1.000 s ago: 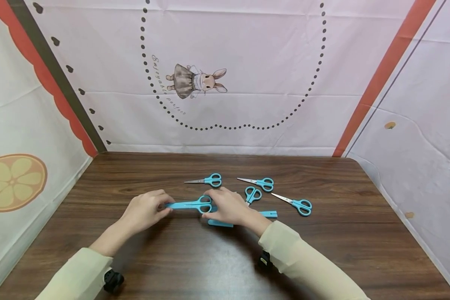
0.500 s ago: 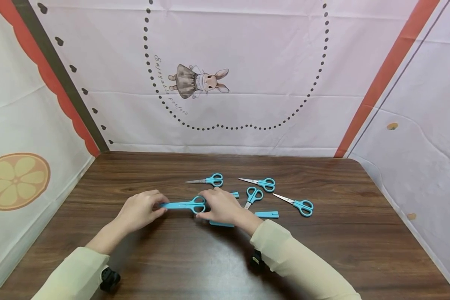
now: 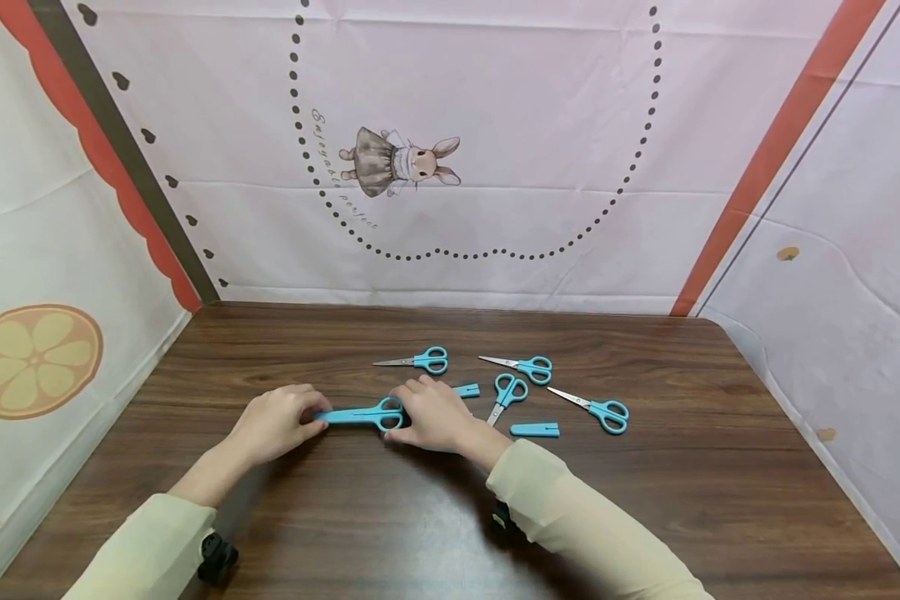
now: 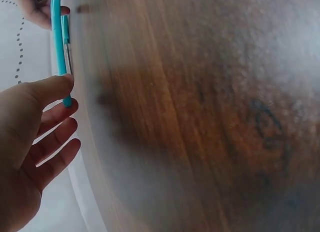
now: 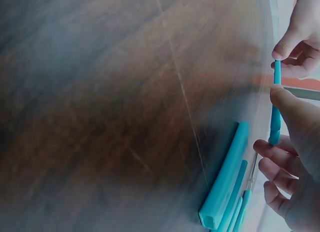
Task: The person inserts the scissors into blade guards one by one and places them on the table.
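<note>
A pair of blue-handled scissors (image 3: 384, 414), its blades covered by a blue sheath (image 3: 348, 415), spans the gap between my two hands. My left hand (image 3: 273, 423) pinches the sheath's tip between thumb and index finger, while its other fingers stay apart from it, as the left wrist view shows. At the other end, my right hand (image 3: 435, 417) holds the finger loops between thumb and fingers; part of the loops is hidden. In the right wrist view, a loose blue sheath (image 5: 225, 179) lies on the table below the right hand.
Several uncovered scissors lie behind and right of my right hand, among them one pair (image 3: 431, 360) at the back and another (image 3: 607, 416) farthest right. Loose sheaths (image 3: 535, 430) lie near them. The wooden table (image 3: 390, 525) meets a printed cloth backdrop (image 3: 525, 150).
Both hands have shifted a little to the left with the sheathed scissors between them. One loose sheath near the right wrist has become mostly hidden, and another behind the hand now shows more.
</note>
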`<state>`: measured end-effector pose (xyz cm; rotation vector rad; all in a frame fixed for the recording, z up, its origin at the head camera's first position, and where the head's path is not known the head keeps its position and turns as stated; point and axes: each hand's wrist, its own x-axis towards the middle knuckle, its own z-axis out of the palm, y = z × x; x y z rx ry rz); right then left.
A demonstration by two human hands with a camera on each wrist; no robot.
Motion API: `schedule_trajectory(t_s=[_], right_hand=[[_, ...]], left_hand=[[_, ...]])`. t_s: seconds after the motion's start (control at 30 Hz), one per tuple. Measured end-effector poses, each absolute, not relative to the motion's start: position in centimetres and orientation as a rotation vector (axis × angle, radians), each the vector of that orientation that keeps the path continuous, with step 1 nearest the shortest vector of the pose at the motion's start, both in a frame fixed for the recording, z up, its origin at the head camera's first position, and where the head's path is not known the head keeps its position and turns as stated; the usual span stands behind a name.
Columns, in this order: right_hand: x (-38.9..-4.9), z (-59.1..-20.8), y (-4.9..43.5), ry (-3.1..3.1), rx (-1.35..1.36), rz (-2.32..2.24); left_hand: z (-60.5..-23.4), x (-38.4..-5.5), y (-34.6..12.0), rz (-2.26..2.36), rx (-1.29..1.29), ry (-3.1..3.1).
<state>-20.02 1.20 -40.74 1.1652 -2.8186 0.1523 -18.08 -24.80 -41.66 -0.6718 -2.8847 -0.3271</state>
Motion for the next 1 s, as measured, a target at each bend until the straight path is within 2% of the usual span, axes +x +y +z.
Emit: schedule_trajectory(t_s=[1.0], right_hand=[[-20.19, -41.38, 0.16, -2.878, 1.081, 0.012]], left_hand=[[-42.36, -18.98, -24.90, -0.337, -0.635, -2.937]])
